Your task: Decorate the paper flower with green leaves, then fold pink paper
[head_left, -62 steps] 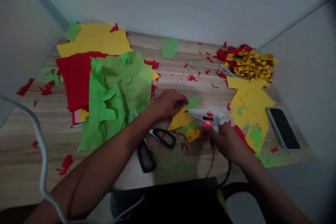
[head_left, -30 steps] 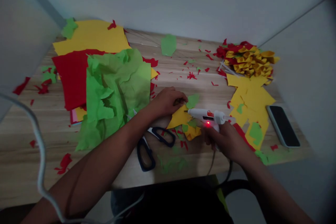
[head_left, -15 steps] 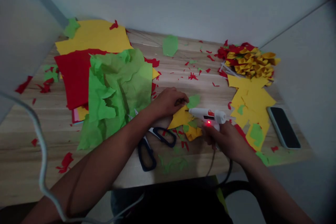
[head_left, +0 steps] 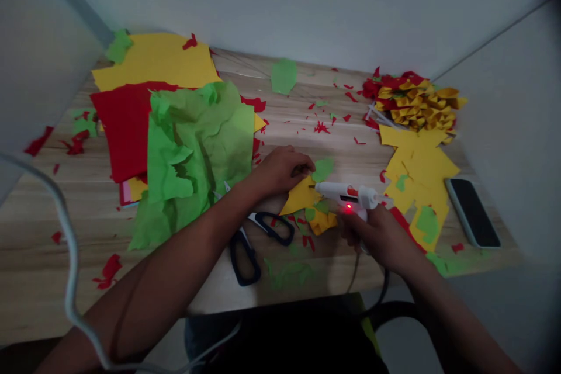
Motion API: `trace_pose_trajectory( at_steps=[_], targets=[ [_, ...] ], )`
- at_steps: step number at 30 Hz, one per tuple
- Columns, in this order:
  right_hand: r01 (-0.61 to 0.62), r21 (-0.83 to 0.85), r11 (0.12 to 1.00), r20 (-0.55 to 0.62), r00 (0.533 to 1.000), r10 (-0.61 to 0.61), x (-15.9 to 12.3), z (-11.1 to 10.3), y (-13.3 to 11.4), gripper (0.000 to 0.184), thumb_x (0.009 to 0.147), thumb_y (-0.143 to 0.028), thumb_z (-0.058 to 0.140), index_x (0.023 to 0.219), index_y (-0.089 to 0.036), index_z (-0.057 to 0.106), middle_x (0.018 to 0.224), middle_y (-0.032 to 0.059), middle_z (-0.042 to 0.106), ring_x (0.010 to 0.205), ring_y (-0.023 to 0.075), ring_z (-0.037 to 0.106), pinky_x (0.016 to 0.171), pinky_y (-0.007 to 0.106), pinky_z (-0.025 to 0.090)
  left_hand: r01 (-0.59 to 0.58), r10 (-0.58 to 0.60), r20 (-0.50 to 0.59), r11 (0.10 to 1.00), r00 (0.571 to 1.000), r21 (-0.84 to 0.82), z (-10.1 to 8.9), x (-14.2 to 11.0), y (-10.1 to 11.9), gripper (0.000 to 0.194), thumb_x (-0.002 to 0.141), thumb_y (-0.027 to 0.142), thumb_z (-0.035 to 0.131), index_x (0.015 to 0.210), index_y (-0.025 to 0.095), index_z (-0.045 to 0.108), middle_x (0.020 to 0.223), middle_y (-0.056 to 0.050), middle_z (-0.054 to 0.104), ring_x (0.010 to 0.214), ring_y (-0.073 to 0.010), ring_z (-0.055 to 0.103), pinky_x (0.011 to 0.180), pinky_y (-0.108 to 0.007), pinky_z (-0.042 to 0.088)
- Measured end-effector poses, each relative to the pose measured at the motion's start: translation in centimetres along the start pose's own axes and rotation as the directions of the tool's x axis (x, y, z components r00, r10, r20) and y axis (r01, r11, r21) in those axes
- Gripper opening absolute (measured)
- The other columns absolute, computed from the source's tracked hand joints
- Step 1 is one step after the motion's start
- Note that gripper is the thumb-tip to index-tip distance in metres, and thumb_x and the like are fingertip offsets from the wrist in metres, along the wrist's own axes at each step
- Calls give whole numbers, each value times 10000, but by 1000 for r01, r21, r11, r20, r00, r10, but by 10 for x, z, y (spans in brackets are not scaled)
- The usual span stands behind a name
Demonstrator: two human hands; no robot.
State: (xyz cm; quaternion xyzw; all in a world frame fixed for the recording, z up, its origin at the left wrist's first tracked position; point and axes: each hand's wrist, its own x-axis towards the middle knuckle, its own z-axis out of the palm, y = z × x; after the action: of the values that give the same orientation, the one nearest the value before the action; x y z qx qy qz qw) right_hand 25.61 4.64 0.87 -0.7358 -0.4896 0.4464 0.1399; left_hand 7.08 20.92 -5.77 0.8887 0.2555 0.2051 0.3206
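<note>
Right hand (head_left: 380, 232) clamped round glue gun (head_left: 333, 189), nozzle at yellow paper piece (head_left: 296, 198) on worktop (head_left: 307, 143); left hand (head_left: 280, 170) seemingly pinches its far edge (dim view), so a nozzle slip could burn nearby fingertips.

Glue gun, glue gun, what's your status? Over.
Right hand gripping glue gun, red light on. Left hand beside yellow paper. Open scissors lying close by. Over.

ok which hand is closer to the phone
The right hand. It grips the glue gun, to the left of the phone; the left hand is farther left, by the glue gun's tip.
</note>
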Motion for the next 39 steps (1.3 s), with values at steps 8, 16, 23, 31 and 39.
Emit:
trace_pose_trajectory(
  at_steps=[8, 16, 23, 31, 39],
  targets=[
    [5, 26, 1000, 7, 1000, -5, -2, 2, 8, 479, 921, -549, 522, 589, -206, 568, 481, 19, 587, 451, 151, 548, 470, 274, 382, 12, -12, 1, 1000, 1000, 10, 0, 0, 0, 209, 824, 140, 636, 1000, 194, 735, 885, -34, 737, 861, -193, 607, 798, -314, 451],
    [58, 293, 954, -113, 993, -26, -24, -5, 13, 464, 913, -616, 522, 744, -195, 622, 551, 27, 616, 471, 146, 546, 482, 274, 422, -6, 6, -30, 1000, 1000, -15, 4, -2, -5, 205, 818, 146, 641, 993, 200, 733, 859, -33, 724, 840, -186, 605, 783, -313, 447],
    [315, 739, 596, -371, 928, -31, -40, 12, 17, 316, 876, -478, 608, 1060, -221, 608, 623, -9, 598, 503, 148, 546, 448, 256, 436, 54, -89, -219, 986, 972, -159, -7, 4, 7, 89, 788, 195, 684, 872, 167, 693, 854, -18, 666, 751, -130, 557, 696, -253, 422],
    [509, 623, 593, -385, 861, -334, -30, 47, -39, 183, 911, -346, 596, 1045, -235, 654, 971, 52, 716, 858, 197, 676, 766, 345, 564, 372, -363, 82, 910, 928, -183, -85, -59, 83, 250, 832, 408, 670, 763, 168, 677, 678, 11, 625, 618, -120, 530, 581, -234, 393],
    [619, 314, 720, -119, 778, -617, -23, 150, -116, 867, 888, -253, 586, 1613, -191, 115, 1080, 131, 728, 957, 315, 691, 856, 505, 554, 549, -714, -438, 700, 546, -458, -75, -178, 121, 417, 689, 475, 788, 968, 172, 723, 879, -49, 753, 828, -224, 681, 772, -318, 541]
  ],
)
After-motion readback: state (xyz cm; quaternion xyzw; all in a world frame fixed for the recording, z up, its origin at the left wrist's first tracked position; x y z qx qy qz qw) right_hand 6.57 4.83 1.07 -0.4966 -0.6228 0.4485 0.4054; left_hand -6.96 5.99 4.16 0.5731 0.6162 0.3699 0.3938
